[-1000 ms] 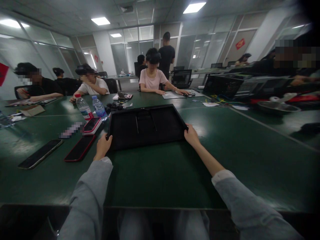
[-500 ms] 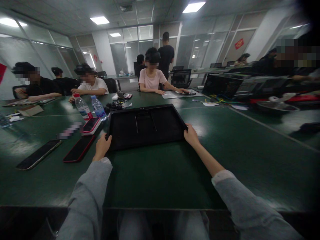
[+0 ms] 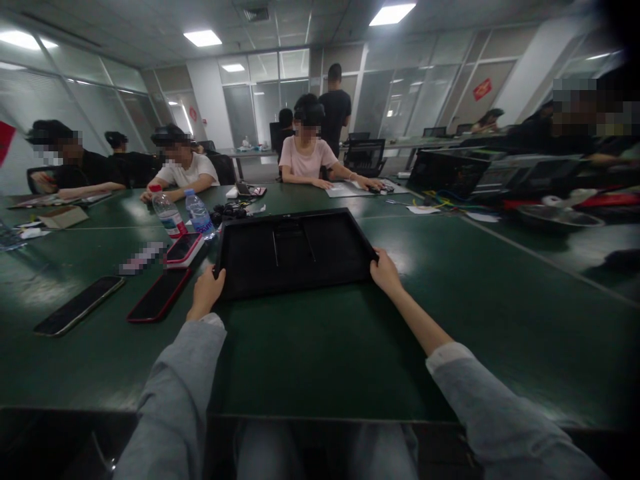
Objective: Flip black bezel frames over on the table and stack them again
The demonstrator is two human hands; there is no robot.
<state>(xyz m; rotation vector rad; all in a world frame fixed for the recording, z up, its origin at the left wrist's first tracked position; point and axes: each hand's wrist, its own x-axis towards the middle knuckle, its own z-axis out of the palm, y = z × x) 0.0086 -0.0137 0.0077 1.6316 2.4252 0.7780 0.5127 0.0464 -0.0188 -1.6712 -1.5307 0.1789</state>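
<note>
A flat black rectangular panel (image 3: 295, 250) with a raised frame lies on the green table (image 3: 320, 353) in front of me. My left hand (image 3: 206, 293) is closed around its near left corner. My right hand (image 3: 385, 272) is closed around its near right corner. Both arms reach forward in grey sleeves, the right one pushed back from the wrist.
Left of the panel lie a red-cased phone (image 3: 159, 295), a dark phone (image 3: 79, 305), another phone (image 3: 184, 248) and two water bottles (image 3: 169, 215). Several people sit along the far side. Black equipment (image 3: 445, 170) and a metal bowl (image 3: 557, 217) stand at the right.
</note>
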